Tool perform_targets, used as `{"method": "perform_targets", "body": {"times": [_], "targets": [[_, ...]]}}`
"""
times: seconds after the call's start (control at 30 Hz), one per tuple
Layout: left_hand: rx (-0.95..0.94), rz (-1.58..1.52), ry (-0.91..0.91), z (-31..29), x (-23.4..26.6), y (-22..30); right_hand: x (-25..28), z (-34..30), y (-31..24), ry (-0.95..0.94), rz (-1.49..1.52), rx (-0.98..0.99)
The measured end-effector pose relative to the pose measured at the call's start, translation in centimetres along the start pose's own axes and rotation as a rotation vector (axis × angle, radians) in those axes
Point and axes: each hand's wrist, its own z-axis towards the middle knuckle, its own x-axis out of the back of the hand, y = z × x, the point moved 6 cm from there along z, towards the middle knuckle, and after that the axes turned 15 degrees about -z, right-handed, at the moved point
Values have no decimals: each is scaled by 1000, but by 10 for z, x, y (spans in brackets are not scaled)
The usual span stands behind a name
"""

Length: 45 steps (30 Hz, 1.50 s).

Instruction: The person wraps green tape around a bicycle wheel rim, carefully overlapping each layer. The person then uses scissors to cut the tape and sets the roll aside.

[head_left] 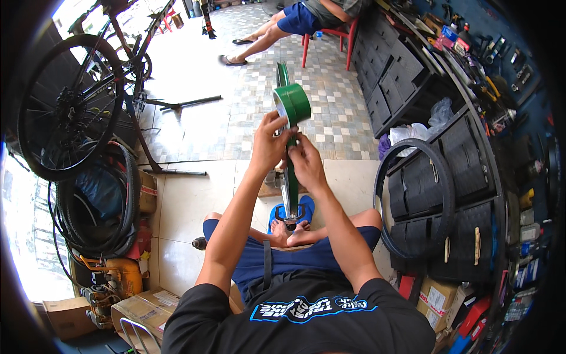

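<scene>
In front of me a bicycle wheel rim (285,187) stands upright, seen nearly edge-on. Green tape lies along its outer channel. A wide roll of green tape (296,104) sits at the rim's upper part. My left hand (270,141) is closed, its fingertips at the lower edge of the roll, pinching the tape beside the rim. Just below and to the right, my right hand (307,163) has its thumb and fingers closed about the taped rim. The rim's lower end is at a small black-and-metal stand (290,222) between my feet, above blue sandals (275,216).
A loose black tyre (444,194) leans against dark drawers on the right. At the left are a bicycle (71,106), hanging tyres (127,183), an orange compressor (121,277) and cardboard boxes (147,310). A seated person's legs (262,42) extend across the far floor.
</scene>
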Motion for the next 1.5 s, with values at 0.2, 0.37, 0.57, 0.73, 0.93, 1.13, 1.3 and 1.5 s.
{"method": "perform_targets", "body": {"times": [0.2,0.37,0.57,0.73,0.93,1.13,1.3,1.5], "targets": [[-101,68,-176,-41,-1,30,-6,-23,15,-12,114,4],[-38,-167,-211,-15,0,57,-9,-33,21,14,103,5],[49,-376,-61,57,-4,63,-10,-36,30,32,114,19],[68,-576,-88,133,-2,77,-11,-47,39,38,93,14],[-95,-388,-152,202,19,65,-18,-55,45,24,113,15],[-384,216,-32,214,21,77,-16,-60,44,51,87,11],[-389,188,-70,226,11,59,-17,-59,46,63,110,7],[-369,130,-19,234,13,28,-17,-62,44,75,115,-16]]}}
